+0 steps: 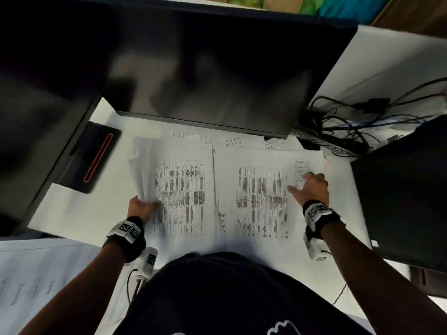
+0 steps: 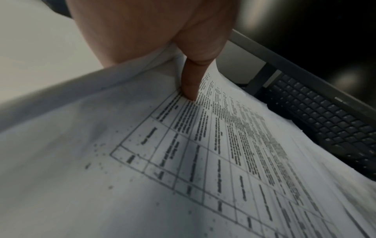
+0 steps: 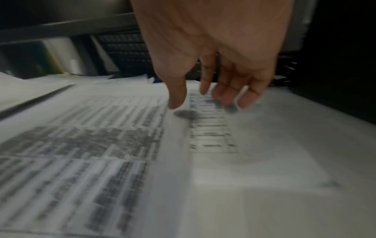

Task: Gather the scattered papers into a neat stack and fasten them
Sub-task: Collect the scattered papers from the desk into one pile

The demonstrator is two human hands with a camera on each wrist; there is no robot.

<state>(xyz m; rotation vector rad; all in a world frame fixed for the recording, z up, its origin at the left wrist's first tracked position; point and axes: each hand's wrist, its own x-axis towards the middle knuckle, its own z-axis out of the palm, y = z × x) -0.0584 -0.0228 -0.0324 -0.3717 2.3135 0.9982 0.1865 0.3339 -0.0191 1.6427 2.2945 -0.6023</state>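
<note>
Several white sheets printed with tables lie spread over the desk. My left hand (image 1: pixel 142 205) grips the left bundle of papers (image 1: pixel 180 189) at its left edge, thumb (image 2: pixel 190 85) on top and fingers hidden beneath. A second printed sheet (image 1: pixel 261 201) lies to the right. Over its right edge my right hand (image 1: pixel 308 184) hovers with fingers (image 3: pixel 223 95) spread and loosely bent, tips at or just above the paper (image 3: pixel 122 153). More sheets (image 1: pixel 232 141) poke out behind, under the monitor. No fastener is visible.
A large dark monitor (image 1: pixel 193 68) overhangs the back of the desk, with a black keyboard (image 2: pixel 325 116) beneath it. A black device with a red outline (image 1: pixel 94 158) sits at left, tangled cables (image 1: pixel 350 122) at back right, a dark box (image 1: pixel 406 189) at right.
</note>
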